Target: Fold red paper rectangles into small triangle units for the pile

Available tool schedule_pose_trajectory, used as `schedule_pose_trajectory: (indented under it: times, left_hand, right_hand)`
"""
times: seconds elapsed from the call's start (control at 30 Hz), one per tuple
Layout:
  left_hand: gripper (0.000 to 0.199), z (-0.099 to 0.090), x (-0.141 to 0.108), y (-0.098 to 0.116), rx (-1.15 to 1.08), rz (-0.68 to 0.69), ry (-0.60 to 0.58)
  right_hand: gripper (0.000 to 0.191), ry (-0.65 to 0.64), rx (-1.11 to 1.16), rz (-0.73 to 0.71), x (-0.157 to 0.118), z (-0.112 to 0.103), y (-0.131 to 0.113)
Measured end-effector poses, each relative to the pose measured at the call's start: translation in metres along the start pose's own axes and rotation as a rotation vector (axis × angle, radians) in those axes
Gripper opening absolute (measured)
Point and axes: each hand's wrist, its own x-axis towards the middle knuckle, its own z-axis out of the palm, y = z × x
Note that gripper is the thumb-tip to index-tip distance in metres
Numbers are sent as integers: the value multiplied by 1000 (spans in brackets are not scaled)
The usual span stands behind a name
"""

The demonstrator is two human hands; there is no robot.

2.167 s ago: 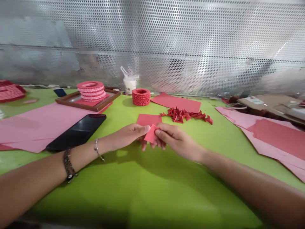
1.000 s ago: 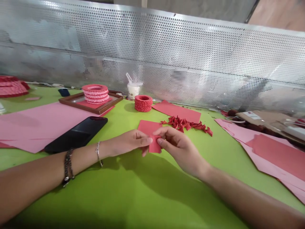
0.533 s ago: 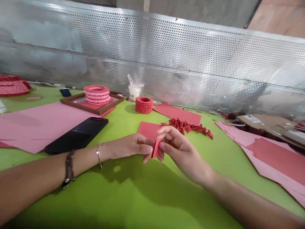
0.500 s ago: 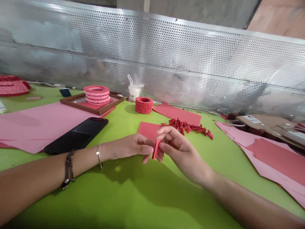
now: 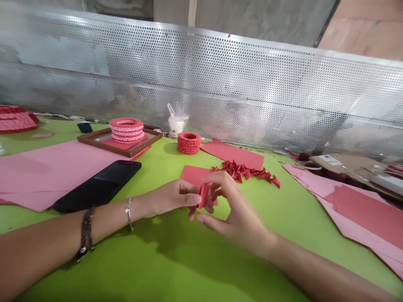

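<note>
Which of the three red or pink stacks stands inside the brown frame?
The middle pink-and-red stack, on red paper within the brown frame. The all-red stack and the far-left stack, cut off by the picture's edge, stand outside it.

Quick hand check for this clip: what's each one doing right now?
Left hand: closed, pinching the small folded red paper.
Right hand: open, thumb spread, fingers at the paper; contact can't be told.
</note>
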Motion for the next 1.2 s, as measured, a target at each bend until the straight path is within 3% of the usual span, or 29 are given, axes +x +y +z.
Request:
schedule_pose_trajectory:
  times: [0.13, 0.37, 0.53, 0.83, 1.07, 1.2]
  left_hand:
    - [37, 2, 1, -1, -78, 13, -31]
    - [37, 1, 0, -3, -82, 18, -22]
    - [35, 1, -2, -2, -88, -39, -62]
    - [22, 1, -2, -1, -164, -20, 113]
    - [19, 4, -2, 3, -98, -30, 188]
    - [19, 7, -2, 7, -47, -72, 208]
  right_hand:
    - [31, 22, -188, -101, -1, -1, -4]
    - [31, -29, -111, -71, 0, -5, -1]
    - [17, 36, -93, -97, -1, -9, 3]
    - [21, 26, -212, -266, -1, -13, 3]
    - [10, -31, -148, -209, 4, -21, 0]
    - [7, 11, -44, -46, 6, -17, 1]
